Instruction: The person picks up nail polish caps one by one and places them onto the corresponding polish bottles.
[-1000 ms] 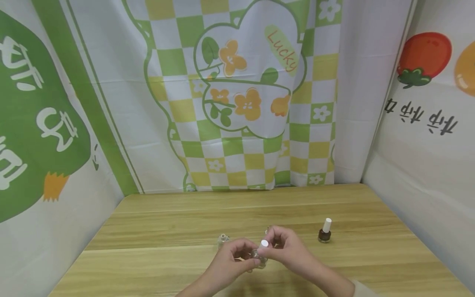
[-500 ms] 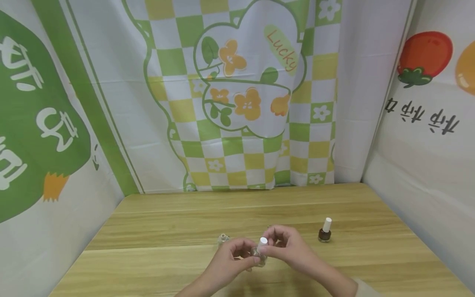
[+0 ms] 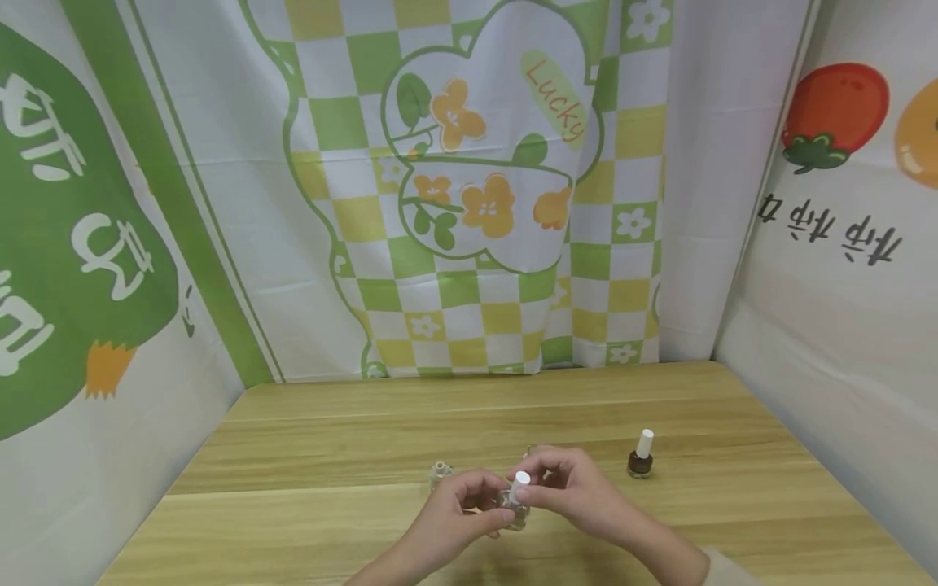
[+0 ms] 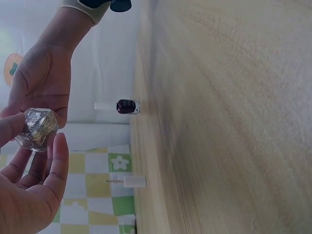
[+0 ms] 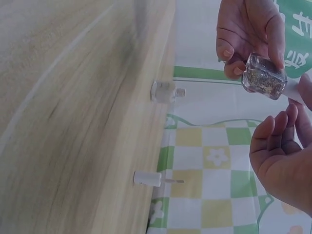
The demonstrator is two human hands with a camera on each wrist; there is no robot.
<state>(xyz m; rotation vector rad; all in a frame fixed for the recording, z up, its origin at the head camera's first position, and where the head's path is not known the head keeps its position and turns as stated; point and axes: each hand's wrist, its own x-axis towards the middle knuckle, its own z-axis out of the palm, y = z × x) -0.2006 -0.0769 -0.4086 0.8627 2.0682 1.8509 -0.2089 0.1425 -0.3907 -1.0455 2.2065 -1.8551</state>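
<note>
A clear nail polish bottle (image 5: 265,78) filled with glitter is held above the table by my left hand (image 3: 458,509), thumb on one side and fingers on the other. Its white cap (image 3: 519,485) sits at the neck, pinched between the thumb and fingers of my right hand (image 3: 575,492). In the head view the hands meet at the bottle and cover part of it. Behind my left hand an uncapped clear bottle (image 5: 163,91) stands on the table. A white brush cap (image 5: 147,178) stands with its brush pointing up, mostly hidden by my right hand in the head view.
On the right of the wooden table (image 3: 330,431) stands a dark nail polish bottle (image 3: 641,464) with a white cap. A checkered cloth (image 3: 469,309) hangs along the table's back edge, and printed curtains close in both sides.
The right fingers shift slightly on the white cap, and the cap's tilt changes a little. Both hands stay in about the same place; the things on the table have not moved.
</note>
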